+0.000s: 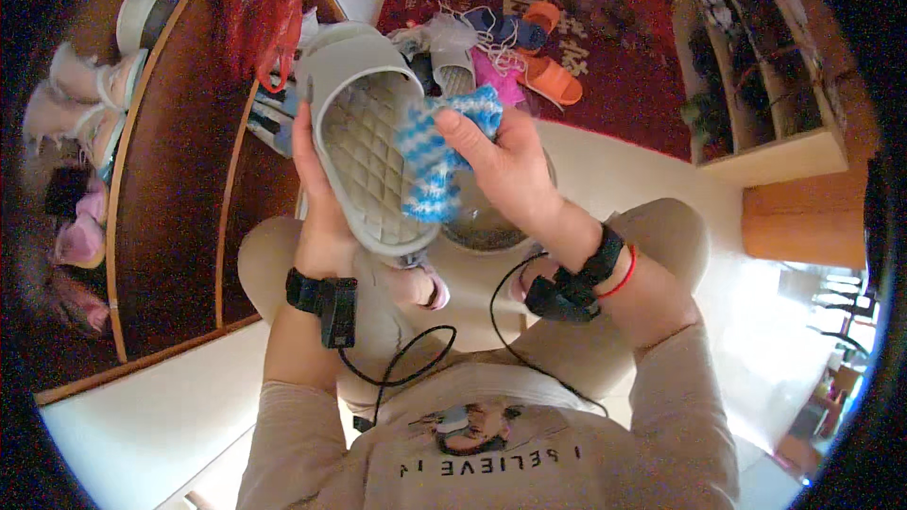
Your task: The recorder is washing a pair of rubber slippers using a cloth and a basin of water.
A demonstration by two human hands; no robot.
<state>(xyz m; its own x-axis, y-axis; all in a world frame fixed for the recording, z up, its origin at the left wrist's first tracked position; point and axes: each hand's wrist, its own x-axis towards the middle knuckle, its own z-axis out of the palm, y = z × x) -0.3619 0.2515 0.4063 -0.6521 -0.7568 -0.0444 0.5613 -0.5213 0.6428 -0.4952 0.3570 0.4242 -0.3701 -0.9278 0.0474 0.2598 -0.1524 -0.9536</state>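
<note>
My left hand [317, 191] holds a light grey slide slipper [372, 156] by its outer side, with the quilted insole facing up and the toe strap away from me. Pinched in my right hand [499, 163] is a blue and white cloth [432, 163], which lies against the slipper's right edge. Below the cloth a round bowl or basin [489, 219] stands on the floor between my feet, partly hidden by my right hand and the slipper. Both wrists wear black straps with small devices and cables.
On the left is a dark wooden shoe rack [177, 156] with shoes on its shelves and a red plastic bag [266, 7]. Ahead, a red mat [623, 85] bears orange slippers [551, 80], a grey slipper [453, 78] and tangled white cord [496, 49]. A wooden shelf unit [772, 156] stands right.
</note>
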